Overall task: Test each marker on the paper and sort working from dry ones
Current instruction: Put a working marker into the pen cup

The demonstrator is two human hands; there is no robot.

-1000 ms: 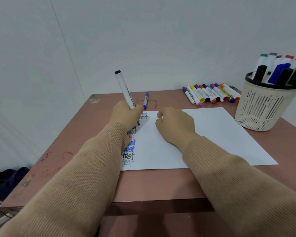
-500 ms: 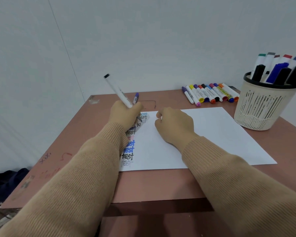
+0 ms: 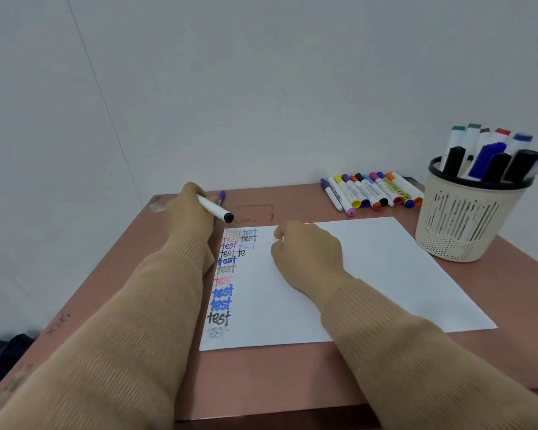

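Two tan sleeves reach over the brown table. Closest to the person lies the white paper. It has a line of "test" words down its left side, some strong and some pale.

The right hand rests on the paper. Its fingers are curled in, and I cannot tell if they hold a cap.

The newest word only says "te". A moment ago the left hand was writing there, with the marker standing up. Now the left hand has left the paper and gone to the far left corner of the table. Its fingers are wrapped tight round the white marker, which lies almost flat. I think this test is over and the marker is going to a pile.

A purple marker lies just beside that hand. Farther back is a row of markers, and on the right a basket holds more.
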